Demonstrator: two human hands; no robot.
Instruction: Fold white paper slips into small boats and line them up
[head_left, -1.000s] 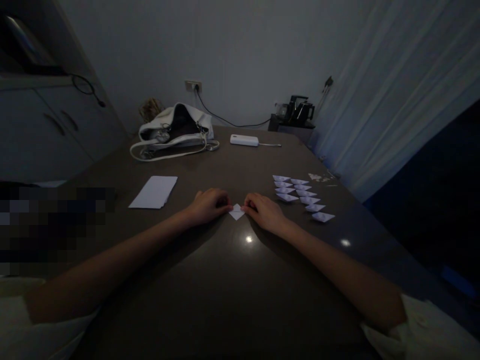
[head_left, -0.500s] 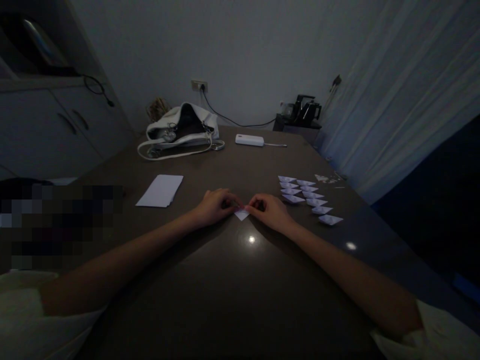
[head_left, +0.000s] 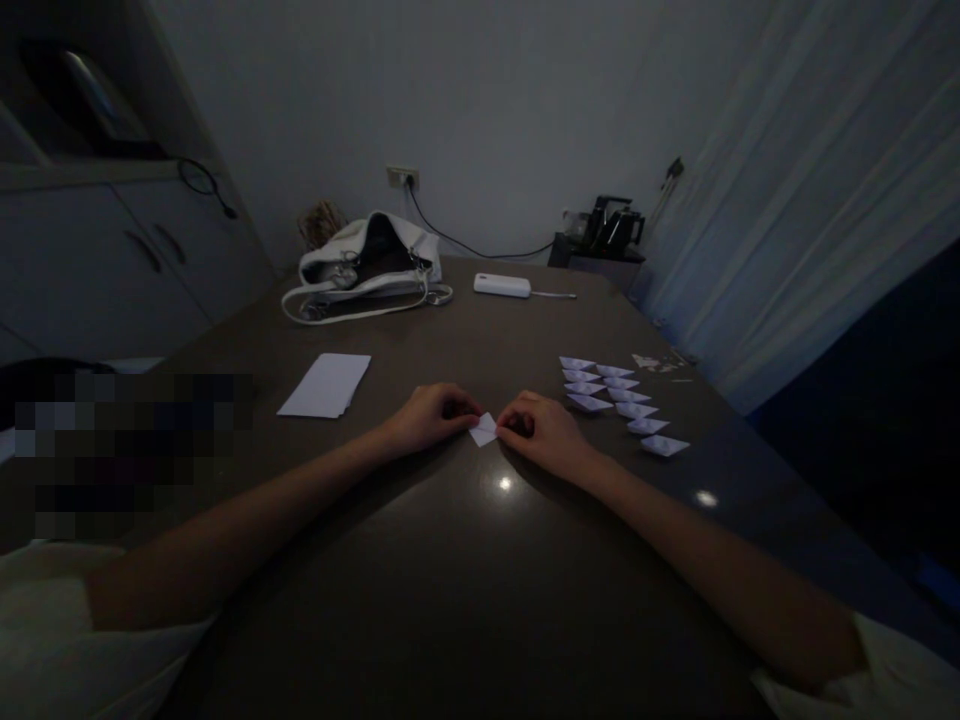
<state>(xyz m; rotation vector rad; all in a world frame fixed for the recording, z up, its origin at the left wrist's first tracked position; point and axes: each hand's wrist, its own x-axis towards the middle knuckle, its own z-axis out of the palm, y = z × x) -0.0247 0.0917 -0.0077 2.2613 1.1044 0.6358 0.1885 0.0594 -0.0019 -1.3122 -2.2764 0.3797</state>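
Observation:
A small folded piece of paper (head_left: 484,430), white and diamond-shaped, is held low over the table between my hands. My left hand (head_left: 435,415) pinches its left corner between thumb and fingertips. On the opposite side, the fingers of my right hand (head_left: 546,430) close on the right corner. To the right of my right hand stand several folded paper boats (head_left: 630,395) in two slanting rows. A stack of white paper sheets (head_left: 324,386) lies to the left, beyond my left forearm.
A white handbag (head_left: 367,270) sits at the table's back left. Near the back lies a white power bank (head_left: 502,286) with a short cable. Paper scraps (head_left: 660,361) lie by the right edge. A black kettle (head_left: 619,228) stands on a cabinet behind the table.
The folded paper has gone from a downward-pointing triangle, partly covered by fingers, to a flatter diamond with its top corner showing. My fingers have moved to its side corners.

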